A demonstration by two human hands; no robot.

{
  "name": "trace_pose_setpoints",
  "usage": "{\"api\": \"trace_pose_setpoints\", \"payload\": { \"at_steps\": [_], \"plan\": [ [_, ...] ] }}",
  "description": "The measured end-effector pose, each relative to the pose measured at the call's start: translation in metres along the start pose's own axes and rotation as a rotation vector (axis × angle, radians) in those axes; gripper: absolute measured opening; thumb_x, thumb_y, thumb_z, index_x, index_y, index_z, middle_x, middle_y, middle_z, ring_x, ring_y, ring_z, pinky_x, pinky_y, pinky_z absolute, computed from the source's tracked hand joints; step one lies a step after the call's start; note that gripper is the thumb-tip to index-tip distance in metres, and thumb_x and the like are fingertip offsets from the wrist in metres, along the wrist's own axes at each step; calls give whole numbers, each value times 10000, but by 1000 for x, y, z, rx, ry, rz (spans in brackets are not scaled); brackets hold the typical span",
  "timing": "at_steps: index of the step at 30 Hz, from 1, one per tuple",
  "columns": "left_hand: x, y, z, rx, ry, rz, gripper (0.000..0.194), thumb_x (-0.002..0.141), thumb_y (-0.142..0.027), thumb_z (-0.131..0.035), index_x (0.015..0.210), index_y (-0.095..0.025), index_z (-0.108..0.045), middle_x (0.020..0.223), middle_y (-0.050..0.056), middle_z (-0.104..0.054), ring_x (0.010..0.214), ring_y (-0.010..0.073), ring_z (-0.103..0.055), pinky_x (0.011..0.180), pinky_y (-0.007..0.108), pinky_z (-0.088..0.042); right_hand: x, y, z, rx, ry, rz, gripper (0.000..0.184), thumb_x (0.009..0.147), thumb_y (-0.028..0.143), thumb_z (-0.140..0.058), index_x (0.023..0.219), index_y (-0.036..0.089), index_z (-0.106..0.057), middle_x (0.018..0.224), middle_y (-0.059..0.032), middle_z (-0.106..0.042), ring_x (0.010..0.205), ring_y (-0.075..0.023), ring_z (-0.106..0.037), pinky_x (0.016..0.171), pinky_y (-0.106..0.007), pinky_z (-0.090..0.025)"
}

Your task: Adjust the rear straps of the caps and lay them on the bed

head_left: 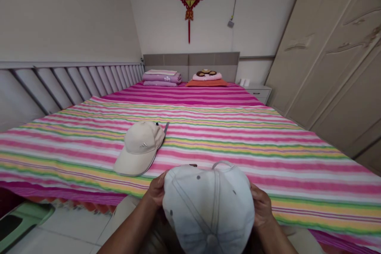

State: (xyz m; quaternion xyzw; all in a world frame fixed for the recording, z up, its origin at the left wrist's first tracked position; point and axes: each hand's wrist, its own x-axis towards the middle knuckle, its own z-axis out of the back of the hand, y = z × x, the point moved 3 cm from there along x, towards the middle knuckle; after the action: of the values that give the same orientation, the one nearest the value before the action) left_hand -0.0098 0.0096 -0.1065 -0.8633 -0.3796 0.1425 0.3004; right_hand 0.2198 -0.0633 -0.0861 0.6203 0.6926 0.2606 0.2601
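Note:
I hold a pale grey-white cap (208, 206) close under the camera, crown towards me, its back strap loop at the top. My left hand (156, 191) grips its left side and my right hand (262, 206) grips its right side; the fingers of both curl round the rim. A second, beige cap (139, 147) lies on the striped bed sheet (238, 143) a little ahead and to the left, brim towards me.
The bed fills the middle, with folded purple bedding (162, 78) and a pink and orange pillow (207, 78) at the headboard. A wardrobe (336, 55) stands on the right, a bedside table (258, 92) beyond it, and a green stool (20, 222) on the floor at left.

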Motion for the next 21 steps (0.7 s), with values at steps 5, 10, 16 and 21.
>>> {"api": "trace_pose_setpoints", "payload": {
  "at_steps": [5,10,16,21],
  "plan": [
    [1,1,-17,58,157,8,321,448,-285,-787,695,-112,-678,519,12,-645,561,197,-631,668,309,-474,0,-2,5,18,-66,-17,197,433,309,-763,587,214,-683,508,-29,-680,481,-272,-638,675,-441,-513],
    [5,-6,-21,85,148,26,188,556,-245,-741,651,-103,-663,572,50,-662,533,146,-614,570,234,-460,-2,-6,7,1,-51,-35,205,459,290,-782,621,204,-690,555,-48,-693,542,-262,-654,716,-421,-502],
    [7,-10,-30,179,102,23,266,525,-234,-763,718,-88,-653,637,69,-664,591,141,-614,596,228,-456,-6,-14,13,-97,-3,-79,297,498,310,-766,754,177,-695,688,-100,-715,776,-309,-660,804,-442,-459],
    [8,-13,-32,176,101,32,330,521,-228,-769,781,-63,-651,634,73,-665,554,128,-610,539,195,-446,-7,-17,20,-121,36,-87,343,500,323,-766,799,172,-693,700,-99,-712,751,-302,-659,763,-427,-473]
  ]
}}
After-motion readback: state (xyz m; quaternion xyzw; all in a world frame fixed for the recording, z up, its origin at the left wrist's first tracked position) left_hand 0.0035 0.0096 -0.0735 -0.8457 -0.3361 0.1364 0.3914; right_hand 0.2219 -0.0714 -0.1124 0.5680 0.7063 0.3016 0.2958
